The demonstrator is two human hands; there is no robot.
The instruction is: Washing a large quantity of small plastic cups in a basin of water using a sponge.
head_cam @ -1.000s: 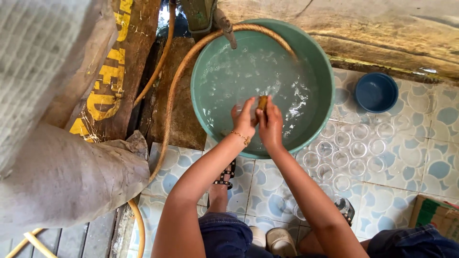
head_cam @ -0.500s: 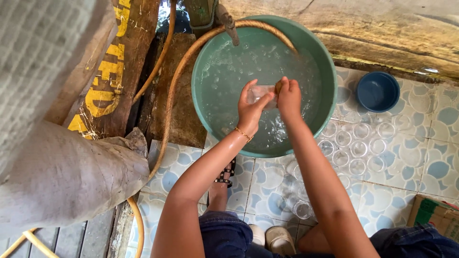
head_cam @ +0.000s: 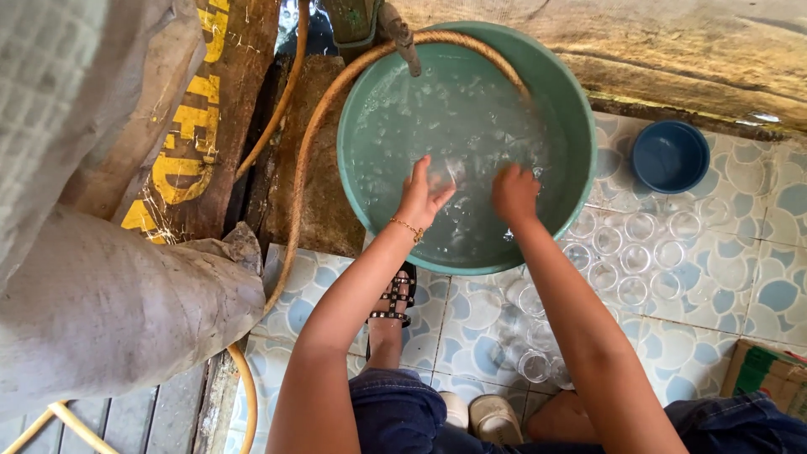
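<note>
Over green basin (head_cam: 572,118): left hand (head_cam: 423,195) grips clear glass (head_cam: 443,172), axis unclear.

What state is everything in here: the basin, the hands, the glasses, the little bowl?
Basin: full of foamy water.
Left hand: in the water, holding a clear glass.
Right hand: in the water, nothing visibly held.
Floor glasses: upright, empty.
Blue bowl: upright, empty.
Tap: not visibly running.

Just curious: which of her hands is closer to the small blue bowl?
Right. The right hand is in the green basin, nearer the blue bowl; the left hand is further from it.
</note>
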